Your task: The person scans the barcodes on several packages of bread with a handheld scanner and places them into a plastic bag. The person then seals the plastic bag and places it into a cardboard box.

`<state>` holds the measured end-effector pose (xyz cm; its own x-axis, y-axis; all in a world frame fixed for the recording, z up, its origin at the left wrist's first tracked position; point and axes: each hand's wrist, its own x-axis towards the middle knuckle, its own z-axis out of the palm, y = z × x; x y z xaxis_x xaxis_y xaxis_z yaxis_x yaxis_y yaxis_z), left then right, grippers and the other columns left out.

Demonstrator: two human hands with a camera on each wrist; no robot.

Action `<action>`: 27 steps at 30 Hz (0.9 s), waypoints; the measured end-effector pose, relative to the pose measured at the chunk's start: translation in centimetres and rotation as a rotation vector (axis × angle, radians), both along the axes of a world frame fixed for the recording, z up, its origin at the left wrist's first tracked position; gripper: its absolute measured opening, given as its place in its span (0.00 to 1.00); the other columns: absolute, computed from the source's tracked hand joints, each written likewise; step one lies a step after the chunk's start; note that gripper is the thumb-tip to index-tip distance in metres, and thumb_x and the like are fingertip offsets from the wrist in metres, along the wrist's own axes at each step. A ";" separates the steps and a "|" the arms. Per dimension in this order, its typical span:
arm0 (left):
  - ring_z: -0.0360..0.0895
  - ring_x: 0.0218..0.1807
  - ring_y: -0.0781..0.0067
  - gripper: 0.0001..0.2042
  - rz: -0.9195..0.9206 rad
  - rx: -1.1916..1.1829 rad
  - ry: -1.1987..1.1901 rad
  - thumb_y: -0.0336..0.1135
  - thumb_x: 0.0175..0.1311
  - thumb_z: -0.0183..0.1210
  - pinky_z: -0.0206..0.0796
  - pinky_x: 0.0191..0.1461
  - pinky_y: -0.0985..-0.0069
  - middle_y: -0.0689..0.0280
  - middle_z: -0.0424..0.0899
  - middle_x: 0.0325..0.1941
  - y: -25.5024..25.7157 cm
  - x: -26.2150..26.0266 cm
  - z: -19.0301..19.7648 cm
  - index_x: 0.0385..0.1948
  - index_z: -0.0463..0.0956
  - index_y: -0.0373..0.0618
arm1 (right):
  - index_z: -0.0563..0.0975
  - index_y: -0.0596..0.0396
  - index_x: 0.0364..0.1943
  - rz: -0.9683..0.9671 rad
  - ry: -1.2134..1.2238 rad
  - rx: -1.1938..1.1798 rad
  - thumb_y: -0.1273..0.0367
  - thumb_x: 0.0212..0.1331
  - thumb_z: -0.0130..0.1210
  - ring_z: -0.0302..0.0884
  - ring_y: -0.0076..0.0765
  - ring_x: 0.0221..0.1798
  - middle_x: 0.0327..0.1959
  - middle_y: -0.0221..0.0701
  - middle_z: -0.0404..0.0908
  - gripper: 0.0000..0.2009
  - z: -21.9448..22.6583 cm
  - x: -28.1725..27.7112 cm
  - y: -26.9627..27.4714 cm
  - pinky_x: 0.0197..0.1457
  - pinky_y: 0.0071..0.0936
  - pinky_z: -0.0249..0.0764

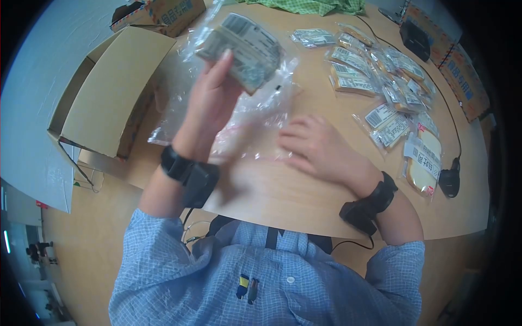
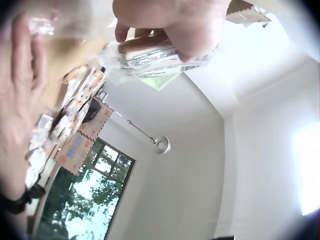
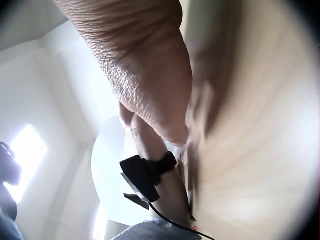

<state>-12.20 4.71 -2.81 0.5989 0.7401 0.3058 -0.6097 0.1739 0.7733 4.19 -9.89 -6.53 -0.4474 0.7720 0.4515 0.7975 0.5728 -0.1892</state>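
Observation:
My left hand (image 1: pixel 215 95) grips a clear-wrapped packet of sliced bread (image 1: pixel 247 51) with a printed label and barcode, held up over the far left of the table. The thumb lies on the labelled face; in the left wrist view the brown crust edge of the bread (image 2: pixel 145 46) shows below the fingers. Beneath it a large clear plastic bag (image 1: pixel 255 119) lies spread on the table. My right hand (image 1: pixel 321 146) rests low over the table at the bag's near right edge, its fingers (image 2: pixel 22 55) fairly straight in the left wrist view.
An open cardboard box (image 1: pixel 109 89) stands at the left, with another carton (image 1: pixel 174 16) behind it. Several wrapped bread packets (image 1: pixel 353 79) are heaped at the right. Black devices (image 1: pixel 449 179) with cables lie along the right edge, and green checked cloth (image 1: pixel 304 5) at the back.

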 end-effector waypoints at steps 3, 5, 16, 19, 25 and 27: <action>0.72 0.50 0.72 0.13 0.211 0.233 0.164 0.31 0.63 0.50 0.63 0.52 0.73 0.63 0.75 0.48 -1.9 -3.9 0.9 0.47 0.69 0.36 | 0.76 0.54 0.27 -0.212 -0.076 0.018 0.63 0.45 0.58 0.68 0.39 0.47 0.40 0.31 0.76 0.10 -0.7 1.9 0.9 0.51 0.37 0.63; 0.71 0.52 0.70 0.13 0.310 0.470 0.332 0.31 0.61 0.51 0.62 0.54 0.74 0.60 0.75 0.50 -3.3 -6.3 0.6 0.45 0.72 0.35 | 0.76 0.55 0.27 -0.292 -0.037 0.077 0.62 0.45 0.58 0.68 0.39 0.46 0.38 0.31 0.76 0.11 -0.6 2.7 1.1 0.51 0.37 0.64; 0.67 0.57 0.57 0.20 0.026 1.455 0.730 0.40 0.41 0.65 0.48 0.63 0.52 0.65 0.74 0.52 -8.6 -6.2 -1.2 0.42 0.79 0.62 | 0.78 0.56 0.31 -0.303 0.122 0.021 0.55 0.46 0.59 0.69 0.39 0.44 0.36 0.31 0.76 0.17 -0.7 2.9 0.8 0.46 0.34 0.65; 0.67 0.58 0.57 0.20 -0.078 1.463 0.703 0.38 0.44 0.63 0.49 0.62 0.53 0.66 0.73 0.54 -8.9 -5.8 -1.1 0.44 0.78 0.63 | 0.78 0.55 0.33 -0.319 0.148 0.089 0.56 0.46 0.59 0.70 0.39 0.43 0.37 0.31 0.76 0.17 -0.7 2.8 0.9 0.45 0.34 0.67; 0.68 0.57 0.56 0.19 -0.122 1.382 0.579 0.35 0.45 0.62 0.54 0.60 0.57 0.62 0.74 0.53 -9.3 -4.8 -1.2 0.44 0.78 0.58 | 0.78 0.53 0.33 -0.338 0.066 0.126 0.61 0.47 0.58 0.71 0.38 0.40 0.35 0.31 0.76 0.13 -1.6 3.3 1.2 0.42 0.33 0.70; 0.69 0.56 0.55 0.20 -0.067 1.427 0.536 0.34 0.45 0.63 0.57 0.59 0.59 0.60 0.74 0.52 -9.2 -4.4 -1.2 0.44 0.77 0.54 | 0.77 0.53 0.30 -0.351 -0.013 0.114 0.64 0.46 0.57 0.72 0.37 0.37 0.31 0.31 0.77 0.10 -1.5 3.4 1.3 0.38 0.32 0.70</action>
<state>-16.55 -4.49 -3.98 0.8873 -0.0078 0.4611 -0.2334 -0.8700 0.4344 7.61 -8.59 -8.05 -0.1702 0.8247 0.5394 0.9512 0.2804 -0.1286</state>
